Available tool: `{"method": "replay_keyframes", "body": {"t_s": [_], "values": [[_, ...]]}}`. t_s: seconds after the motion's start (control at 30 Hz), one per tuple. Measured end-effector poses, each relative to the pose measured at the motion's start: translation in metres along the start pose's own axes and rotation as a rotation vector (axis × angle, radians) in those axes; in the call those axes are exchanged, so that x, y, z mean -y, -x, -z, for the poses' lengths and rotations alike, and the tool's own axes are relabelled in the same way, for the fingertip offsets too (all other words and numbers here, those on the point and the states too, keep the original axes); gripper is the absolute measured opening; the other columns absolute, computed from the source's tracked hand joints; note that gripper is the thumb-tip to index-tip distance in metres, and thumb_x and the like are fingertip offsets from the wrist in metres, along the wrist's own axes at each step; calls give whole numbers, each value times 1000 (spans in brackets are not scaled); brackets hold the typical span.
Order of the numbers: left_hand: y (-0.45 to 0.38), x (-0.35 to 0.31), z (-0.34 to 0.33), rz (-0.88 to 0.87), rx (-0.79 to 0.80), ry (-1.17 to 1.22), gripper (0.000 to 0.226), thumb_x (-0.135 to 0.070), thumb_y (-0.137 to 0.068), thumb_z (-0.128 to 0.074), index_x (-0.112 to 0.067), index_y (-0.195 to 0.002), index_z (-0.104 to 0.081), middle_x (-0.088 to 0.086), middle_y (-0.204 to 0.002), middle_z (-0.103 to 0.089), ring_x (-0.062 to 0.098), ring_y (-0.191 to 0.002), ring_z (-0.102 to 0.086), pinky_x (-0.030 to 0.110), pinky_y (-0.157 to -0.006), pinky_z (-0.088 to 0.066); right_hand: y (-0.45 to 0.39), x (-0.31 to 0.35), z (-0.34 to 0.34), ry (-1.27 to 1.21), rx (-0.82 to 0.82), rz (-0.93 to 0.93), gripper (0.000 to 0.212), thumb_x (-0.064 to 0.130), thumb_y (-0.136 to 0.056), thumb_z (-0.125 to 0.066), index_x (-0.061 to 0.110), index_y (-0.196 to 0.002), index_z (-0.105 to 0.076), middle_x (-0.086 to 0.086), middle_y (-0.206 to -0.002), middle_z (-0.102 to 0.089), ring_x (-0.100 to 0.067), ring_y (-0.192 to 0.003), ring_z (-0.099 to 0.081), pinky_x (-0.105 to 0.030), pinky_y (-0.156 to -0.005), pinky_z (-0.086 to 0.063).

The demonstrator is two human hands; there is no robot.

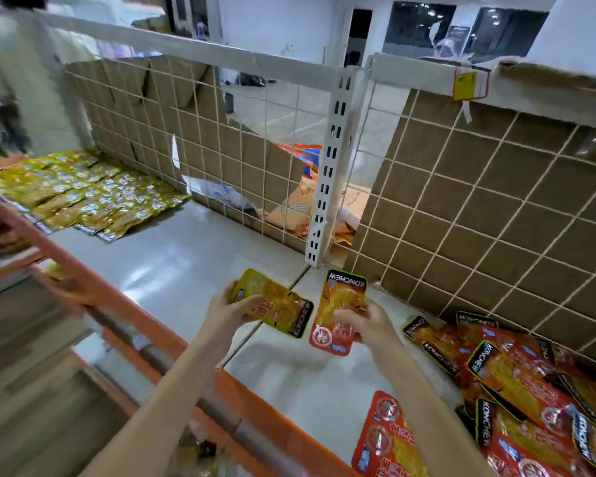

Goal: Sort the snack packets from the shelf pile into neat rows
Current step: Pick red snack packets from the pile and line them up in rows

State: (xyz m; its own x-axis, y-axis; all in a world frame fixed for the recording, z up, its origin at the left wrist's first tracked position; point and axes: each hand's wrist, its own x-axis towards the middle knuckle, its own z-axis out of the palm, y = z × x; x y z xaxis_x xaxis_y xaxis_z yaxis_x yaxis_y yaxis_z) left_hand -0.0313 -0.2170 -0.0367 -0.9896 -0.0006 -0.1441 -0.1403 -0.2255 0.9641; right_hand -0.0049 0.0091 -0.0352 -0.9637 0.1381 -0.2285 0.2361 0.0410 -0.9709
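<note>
— What do the hands hold?

— The left hand point(228, 309) grips a yellow packet point(272, 302), fingers curled round its left end. The right hand point(365, 321) pinches a red packet point(339, 311), standing almost upright, its black band at the far end. Both are held above the shelf point(172, 249), just beside each other near its middle.

— And the pile?

— The pile point(516, 380) of red and yellow packets lies at the right, against the wire grid point(496, 201) backed with cardboard. Two red packets point(386, 438) lie flat at the near edge, just left of it.

— Any rows?

— Yellow rows point(83, 194) lie flat at the far left, well apart from the hands.
</note>
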Motion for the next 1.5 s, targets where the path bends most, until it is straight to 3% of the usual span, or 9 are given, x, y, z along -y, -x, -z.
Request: {"method": "replay_keyframes", "body": {"t_s": [0.17,0.33,0.47,0.6,0.93,1.1,1.23,1.33,1.5], "values": [[22,-6,27,-21,-111,10,18,6,-83,-62,-9,-94,-58,10,-86,-66,12,-66,-68,24,-59,-56,4,5,-17,-98,83,6,33,25,-65,-77,19,-92,-60,-8,-90,-67,-23,-78,-62,-32,-67,-45],[37,-7,39,-33,-154,-8,22,4,-82,-63,-6,-103,-61,6,-84,-70,11,-67,-69,22,-56,-55,12,8,-25,-192,104,-38,25,2,-78,-70,17,-96,-59,-7,-85,-68,-24,-77,-66,-33,-59,-58],[37,-9,44,-26,-164,-12,21,2,-83,-63,-5,-102,-63,7,-86,-69,11,-66,-69,22,-56,-55,13,6,-29,-127,-10,-85,14,17,-82,-69,15,-91,-59,-5,-77,-64,-17,-71,-57,-28,-61,-43],[31,-13,48,7,-97,-79,16,2,-83,-64,-8,-96,-64,4,-81,-69,11,-64,-68,22,-55,-54,14,4,-34,-170,-105,-109,28,22,-82,-71,13,-105,-57,-7,-87,-65,-17,-77,-59,-29,-60,-44],[16,-22,98,59,-82,-116,10,-5,-85,-64,-12,-91,-66,9,-85,-69,21,-71,-67,31,-63,-56,37,10,-95,-717,-145,-167,13,-5,-81,-61,5,-89,-59,-15,-89,-65,-26,-82,-63,-41,-64,-59],[19,-30,155,61,-150,-57,7,-6,-86,-63,-9,-89,-67,11,-80,-70,18,-64,-66,27,-60,-54,32,6,-166,-594,-127,-209,3,14,-88,-59,12,-90,-62,-7,-75,-62,-17,-68,-56,-22,-50,-49],[27,-37,214,50,-213,-52,8,-6,-87,-61,-10,-91,-67,6,-79,-70,16,-65,-66,27,-59,-54,29,3,-230,-548,-7,-165,5,8,-87,-61,13,-87,-62,0,-62,-64,-9,-52,-59,-17,-44,-45],[33,-42,257,44,-261,-88,6,-7,-89,-60,-11,-89,-65,8,-82,-68,21,-72,-64,29,-63,-52,28,4,-277,-556,93,-157,8,1,-85,-60,9,-84,-58,-4,-60,-67,-15,-50,-63,-23,-47,-52],[34,-50,311,59,-346,-44,9,-5,-88,-60,-12,-85,-65,9,-84,-66,22,-76,-63,29,-65,-55,23,4,-336,-470,151,-163,11,6,-83,-64,15,-84,-57,-11,-76,-65,-26,-72,-59,-47,-76,-45]]}}
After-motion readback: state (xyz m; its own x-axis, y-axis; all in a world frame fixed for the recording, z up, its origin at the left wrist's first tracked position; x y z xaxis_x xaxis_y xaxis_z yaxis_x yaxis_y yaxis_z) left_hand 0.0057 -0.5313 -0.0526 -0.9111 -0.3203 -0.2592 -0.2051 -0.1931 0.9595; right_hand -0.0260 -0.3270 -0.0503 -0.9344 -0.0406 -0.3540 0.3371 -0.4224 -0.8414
